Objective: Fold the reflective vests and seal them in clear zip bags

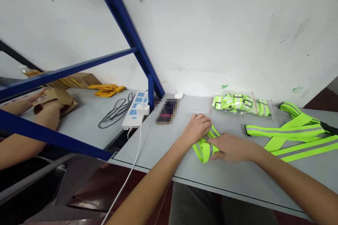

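The yellow-green strap (pixel 205 152) is lying folded near the front edge of the grey table (pixel 155 140). The right hand (pixel 233 147) is pinching it; the left (pixel 198 127) is curling over its far end, grip unconfirmable from here. Bare tabletop is extending leftward.

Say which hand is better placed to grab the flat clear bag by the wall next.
Probably the left hand: it is nearer the clear bag, which lies just beyond its knuckles. The right hand is farther off; both are at the green strap.
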`<action>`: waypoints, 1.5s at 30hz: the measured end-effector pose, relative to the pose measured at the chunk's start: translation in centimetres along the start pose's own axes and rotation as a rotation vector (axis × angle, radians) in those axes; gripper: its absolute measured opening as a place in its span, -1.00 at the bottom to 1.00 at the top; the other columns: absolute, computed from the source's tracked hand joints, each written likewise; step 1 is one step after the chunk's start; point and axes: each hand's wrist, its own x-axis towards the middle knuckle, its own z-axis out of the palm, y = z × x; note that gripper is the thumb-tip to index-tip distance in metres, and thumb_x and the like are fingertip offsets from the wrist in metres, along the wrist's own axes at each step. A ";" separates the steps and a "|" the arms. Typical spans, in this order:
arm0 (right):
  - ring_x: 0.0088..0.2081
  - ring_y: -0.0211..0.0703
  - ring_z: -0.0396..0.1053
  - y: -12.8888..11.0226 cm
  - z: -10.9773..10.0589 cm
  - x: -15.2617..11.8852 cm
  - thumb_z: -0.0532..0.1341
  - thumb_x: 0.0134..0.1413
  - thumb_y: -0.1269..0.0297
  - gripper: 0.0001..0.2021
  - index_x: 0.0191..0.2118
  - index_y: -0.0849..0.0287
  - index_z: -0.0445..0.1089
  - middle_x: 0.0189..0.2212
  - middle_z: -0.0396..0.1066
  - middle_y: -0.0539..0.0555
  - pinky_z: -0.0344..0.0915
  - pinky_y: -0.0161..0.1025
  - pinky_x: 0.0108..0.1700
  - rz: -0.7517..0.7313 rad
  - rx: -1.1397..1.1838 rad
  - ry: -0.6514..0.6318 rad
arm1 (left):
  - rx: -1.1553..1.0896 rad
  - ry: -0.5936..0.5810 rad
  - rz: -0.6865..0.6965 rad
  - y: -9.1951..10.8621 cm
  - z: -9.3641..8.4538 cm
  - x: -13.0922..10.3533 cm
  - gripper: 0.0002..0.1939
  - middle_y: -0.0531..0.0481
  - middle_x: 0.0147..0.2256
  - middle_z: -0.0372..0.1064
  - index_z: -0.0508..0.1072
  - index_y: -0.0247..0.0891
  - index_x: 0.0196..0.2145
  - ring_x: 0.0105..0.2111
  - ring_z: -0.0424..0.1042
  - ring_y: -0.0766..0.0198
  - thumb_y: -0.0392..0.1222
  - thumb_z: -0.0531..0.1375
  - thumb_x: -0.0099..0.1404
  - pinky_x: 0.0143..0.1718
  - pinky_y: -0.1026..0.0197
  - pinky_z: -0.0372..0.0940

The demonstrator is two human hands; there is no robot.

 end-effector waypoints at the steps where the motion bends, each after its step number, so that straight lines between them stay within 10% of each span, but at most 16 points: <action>1: -0.33 0.01 0.39 0.1 -0.4 0.4 0.08 0.21 0.04 -0.66 -0.06 0.17 0.31 -0.36 0.45 0.11 0.19 -0.19 -0.33 0.017 0.012 -0.046 | -0.139 0.064 -0.070 0.4 -0.7 -0.8 -0.79 -0.04 -0.16 0.45 0.47 -0.19 -0.22 -0.09 0.32 0.14 -0.19 0.03 0.39 -0.02 0.05 0.16; 4: -0.40 -0.03 0.35 0.1 -1.3 1.6 0.07 0.18 0.00 -0.58 0.01 0.20 0.27 -0.40 0.42 0.11 0.12 -0.25 -0.45 0.048 0.052 -0.174 | -0.600 0.248 -0.424 1.9 -2.1 -3.5 -0.69 -0.04 -0.20 0.45 0.43 -0.22 -0.20 -0.18 0.40 0.19 -0.04 -0.04 0.42 -0.09 0.13 0.26; 8: -0.43 -0.08 0.33 0.3 -1.6 2.4 0.11 0.14 0.05 -0.49 0.16 0.16 0.16 -0.40 0.39 0.07 0.14 -0.26 -0.44 0.045 0.114 -0.261 | -0.921 0.161 -0.621 4.6 -1.5 -6.7 -0.59 -0.06 -0.17 0.40 0.34 -0.23 -0.11 -0.16 0.39 0.19 0.11 -0.09 0.41 -0.10 0.14 0.29; 15: -0.36 -0.11 0.31 1.3 -0.4 2.4 0.00 0.20 -0.06 -0.61 -0.16 0.16 0.34 -0.20 0.29 0.12 0.24 -0.17 -0.32 0.068 0.146 -0.206 | -0.792 0.091 -0.648 6.6 -0.2 -7.4 -0.63 -0.01 -0.25 0.35 0.28 -0.19 -0.04 -0.29 0.35 0.20 0.04 0.15 0.29 -0.27 0.18 0.29; 25: -0.25 -0.04 0.33 0.5 0.4 1.5 0.06 0.21 0.07 -0.70 -0.15 0.20 0.31 -0.19 0.32 0.14 0.24 -0.13 -0.22 0.010 0.082 -0.092 | -0.009 0.066 -0.621 2.5 -0.7 -8.1 -0.70 -0.17 -0.17 0.34 0.36 -0.28 -0.11 -0.12 0.30 0.00 -0.02 0.12 0.31 -0.07 -0.01 0.21; 30: -0.20 0.01 0.32 -0.1 0.9 1.0 0.04 0.25 0.10 -0.72 -0.17 0.19 0.33 -0.21 0.33 0.15 0.24 -0.12 -0.20 -0.003 0.013 -0.050 | -0.226 0.015 -0.750 0.9 -0.6 -5.3 -0.71 -0.09 -0.22 0.35 0.36 -0.25 -0.27 -0.16 0.32 0.04 -0.05 0.28 0.12 -0.14 0.07 0.20; 38: -0.16 0.04 0.38 -0.3 0.9 1.0 0.08 0.23 0.13 -0.73 -0.12 0.23 0.32 -0.13 0.39 0.21 0.25 -0.15 -0.20 0.054 0.033 -0.009 | -1.197 0.235 -0.726 3.0 -0.5 -2.0 -0.67 0.16 -0.53 0.33 0.22 -0.20 -0.31 -0.54 0.32 0.35 -0.02 0.27 0.11 -0.47 0.30 0.17; 45: -0.24 0.00 0.42 0.7 0.5 1.3 0.07 0.22 0.18 -0.74 -0.11 0.20 0.37 -0.19 0.46 0.19 0.19 -0.23 -0.31 0.180 0.033 0.027 | -1.115 0.332 -0.612 6.1 -1.5 -2.7 -0.84 0.11 -0.49 0.42 0.34 -0.26 -0.36 -0.43 0.42 0.31 -0.23 0.25 0.10 -0.38 0.29 0.27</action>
